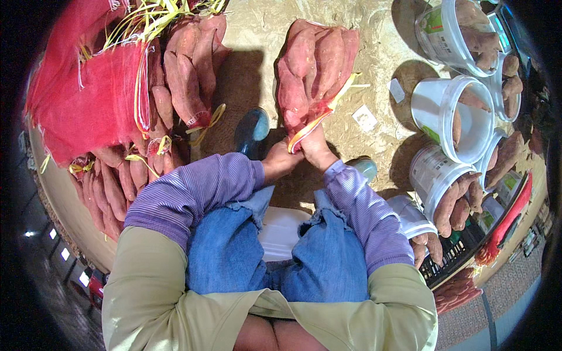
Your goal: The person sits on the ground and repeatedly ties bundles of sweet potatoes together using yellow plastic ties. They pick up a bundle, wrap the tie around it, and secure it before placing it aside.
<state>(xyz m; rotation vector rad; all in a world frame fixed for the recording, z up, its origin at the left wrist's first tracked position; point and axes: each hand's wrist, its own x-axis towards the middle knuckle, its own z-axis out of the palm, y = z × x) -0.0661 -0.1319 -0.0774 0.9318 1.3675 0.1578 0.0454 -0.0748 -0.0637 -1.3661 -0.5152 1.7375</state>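
A red mesh bag (313, 67) filled with sweet potatoes lies on the ground ahead of me, its gathered mouth toward my body. My right hand (315, 146) is closed round the bunched mesh at that mouth. Close against it, my left hand (281, 159) is closed on the same end, its fingertips partly hidden. A yellow and red edge band runs along the gathered mesh by my hands. One yellow tie (350, 85) sticks out to the right of the bag.
Filled mesh bags (187, 70) and a red mesh sheet (91, 99) are piled at left, with yellow ties (149, 23) on top. White buckets (430, 108) holding sweet potatoes line the right, beside a black crate (448, 257). A paper slip (364, 118) lies near the bag.
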